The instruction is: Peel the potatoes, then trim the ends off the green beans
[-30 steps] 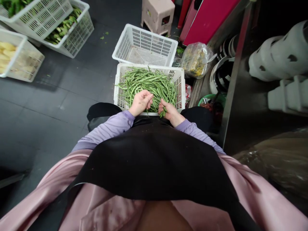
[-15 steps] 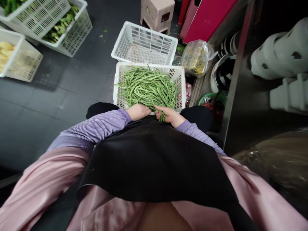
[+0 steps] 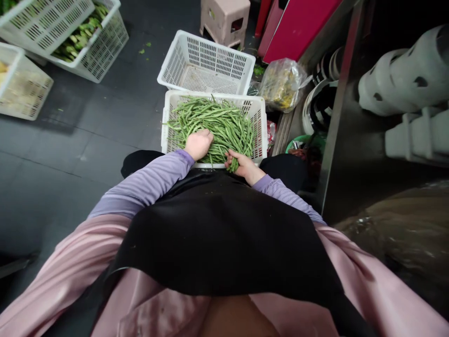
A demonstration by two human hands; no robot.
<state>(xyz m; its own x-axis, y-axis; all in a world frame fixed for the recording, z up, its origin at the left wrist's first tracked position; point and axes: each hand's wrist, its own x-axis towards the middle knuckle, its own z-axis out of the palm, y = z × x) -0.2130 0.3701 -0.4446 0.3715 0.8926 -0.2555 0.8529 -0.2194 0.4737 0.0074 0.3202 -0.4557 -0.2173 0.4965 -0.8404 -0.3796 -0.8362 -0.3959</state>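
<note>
Long green beans [image 3: 220, 117] lie heaped in a white slatted plastic basket [image 3: 262, 126] between my knees. My left hand [image 3: 199, 143] rests on the near left part of the heap, its fingers curled down among the beans; whether a bean is pinched in them is hidden. Near the basket's front right edge, my right hand [image 3: 243, 165] is closed around a small bunch of green beans, whose ends stick out by the thumb.
Behind the bean basket stands a second white basket [image 3: 206, 65], then a beige stool [image 3: 228, 21]. To its right lies a clear bag [image 3: 283, 84] of yellowish stuff. Vegetable crates [image 3: 101, 51] stand at the far left. A metal shelf [image 3: 345, 117] runs along the right.
My left hand has moved forward from beside the right hand at the basket's front rim onto the beans. My right hand keeps its bunch in nearly the same place.
</note>
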